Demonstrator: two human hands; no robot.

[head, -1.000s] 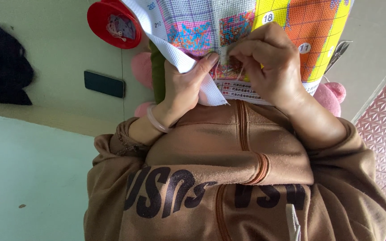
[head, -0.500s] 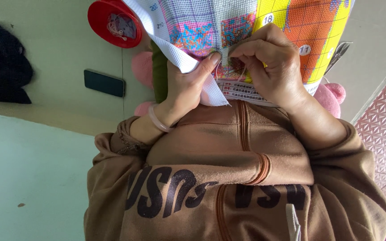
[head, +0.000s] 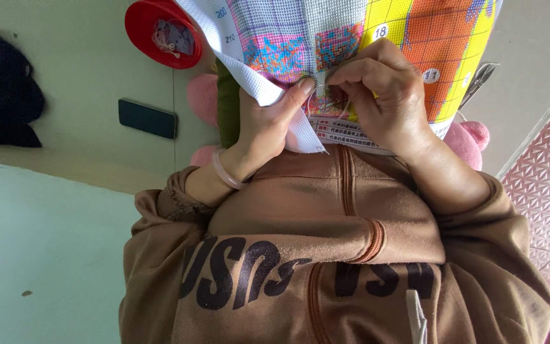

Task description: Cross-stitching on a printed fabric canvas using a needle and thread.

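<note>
A cross-stitch cloth [head: 408,38] with a printed colour grid and a white border hangs in front of my chest. My left hand [head: 268,124], with a pale pink bangle on its wrist, grips the cloth's white edge, thumb pressed on the front. My right hand [head: 383,95] pinches at the stitched pink and blue patch [head: 335,48], fingertips close to my left thumb. A thin thread [head: 346,109] runs under those fingers. The needle itself is hidden by the fingers. My brown zipped sweatshirt [head: 326,255] fills the lower view.
A red round lid [head: 141,22] holding loose threads lies at the upper left, with a black phone [head: 148,118] below it. Dark cloth [head: 1,89] sits far left. A pink plush [head: 469,140] and a metal tool [head: 479,79] lie right of the cloth. Pink patterned floor [head: 545,191] runs along the right.
Both hands stay on the cloth. The right fingers have shifted slightly at the stitching spot; nothing was let go or picked up.
</note>
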